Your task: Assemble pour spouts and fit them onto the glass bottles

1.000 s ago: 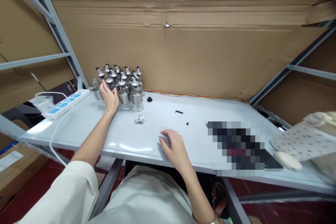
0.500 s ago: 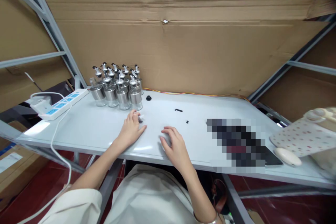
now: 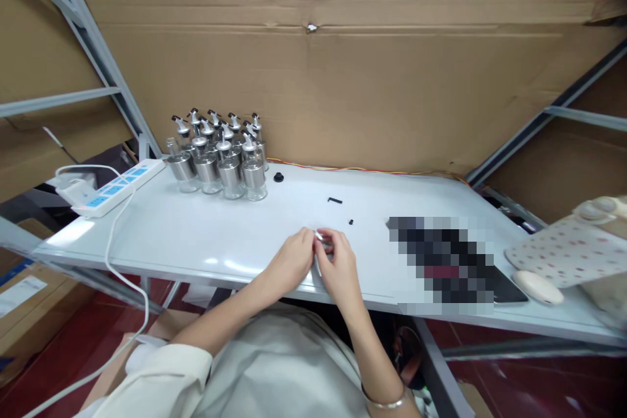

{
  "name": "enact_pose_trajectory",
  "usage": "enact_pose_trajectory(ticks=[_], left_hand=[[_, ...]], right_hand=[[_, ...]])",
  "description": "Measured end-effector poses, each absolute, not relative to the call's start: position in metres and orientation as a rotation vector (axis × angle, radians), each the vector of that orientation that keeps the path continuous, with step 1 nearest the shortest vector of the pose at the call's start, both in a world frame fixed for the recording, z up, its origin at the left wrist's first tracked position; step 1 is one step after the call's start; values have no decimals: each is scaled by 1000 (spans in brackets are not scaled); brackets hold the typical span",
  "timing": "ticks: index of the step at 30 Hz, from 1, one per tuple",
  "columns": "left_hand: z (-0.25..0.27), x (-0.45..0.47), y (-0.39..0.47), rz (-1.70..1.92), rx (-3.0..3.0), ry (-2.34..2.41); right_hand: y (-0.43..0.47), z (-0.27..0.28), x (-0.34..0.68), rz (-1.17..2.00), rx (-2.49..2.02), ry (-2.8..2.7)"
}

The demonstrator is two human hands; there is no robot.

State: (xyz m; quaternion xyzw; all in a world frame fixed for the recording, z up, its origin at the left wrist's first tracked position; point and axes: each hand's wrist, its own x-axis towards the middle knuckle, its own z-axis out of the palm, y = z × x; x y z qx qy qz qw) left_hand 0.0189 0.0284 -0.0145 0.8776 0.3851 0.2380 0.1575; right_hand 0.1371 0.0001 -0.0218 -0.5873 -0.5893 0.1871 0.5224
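My left hand (image 3: 294, 260) and my right hand (image 3: 340, 266) meet above the front middle of the white table (image 3: 196, 241). Between their fingertips is a small silver part (image 3: 318, 235), mostly covered, so its full shape cannot be made out. Both hands are closed in a pinch around it. Beyond them on the table lie a black L-shaped piece (image 3: 335, 200), a tiny black piece (image 3: 351, 222) and a round black stopper (image 3: 279, 177).
Several glass bottles (image 3: 230, 177) with metal sleeves stand back left, most topped with pour spouts; an open-necked bottle (image 3: 182, 170) is leftmost. A power strip (image 3: 120, 189) with a white cable is at left. A blurred-out dark item (image 3: 441, 264) and a dotted bag (image 3: 568, 251) lie right.
My left hand has picked up the small part from the table and moved right. My right hand has closed in to meet it at the fingertips.
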Motion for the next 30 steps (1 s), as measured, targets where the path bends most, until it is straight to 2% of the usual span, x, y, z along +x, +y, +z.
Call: enact_pose_trajectory(ticks=[9, 16, 24, 30], left_hand=[[0, 17, 29, 1049, 2005, 1059], [-4, 17, 25, 1321, 1856, 985], [-8, 13, 22, 1000, 2161, 939], [-6, 13, 19, 880, 2086, 1033]], right_hand=[[1, -25, 145, 793, -1208, -996], [-2, -16, 145, 933, -1125, -974], [-6, -11, 141, 905, -1123, -900], [-8, -11, 139, 900, -1169, -984]])
